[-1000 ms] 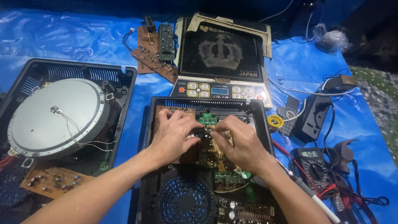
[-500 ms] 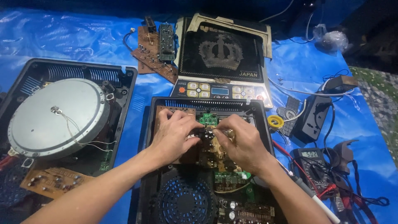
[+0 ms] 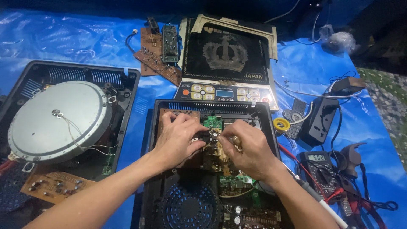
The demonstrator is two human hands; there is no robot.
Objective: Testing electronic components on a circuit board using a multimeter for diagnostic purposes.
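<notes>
The open black cooker housing (image 3: pixel 148 169) sits at 6 o'clock, holding a brown circuit board (image 3: pixel 214 154), a round fan grille (image 3: pixel 190 208) and a small green board (image 3: pixel 213 123). A second housing (image 3: pixel 127 91) at 9 o'clock holds a grey coil disc (image 3: pixel 55 123). The left hand (image 3: pixel 178 140) and right hand (image 3: pixel 248 146), fingers curled, pinch a small component (image 3: pixel 212 135) on the circuit board, fingertips nearly meeting.

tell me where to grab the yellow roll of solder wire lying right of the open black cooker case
Probably grip the yellow roll of solder wire by its round outer rim, coming from above with fingers on opposite sides. It lies flat on the blue plastic sheet, hole upward, with the black power adapter close on its right.
</notes>
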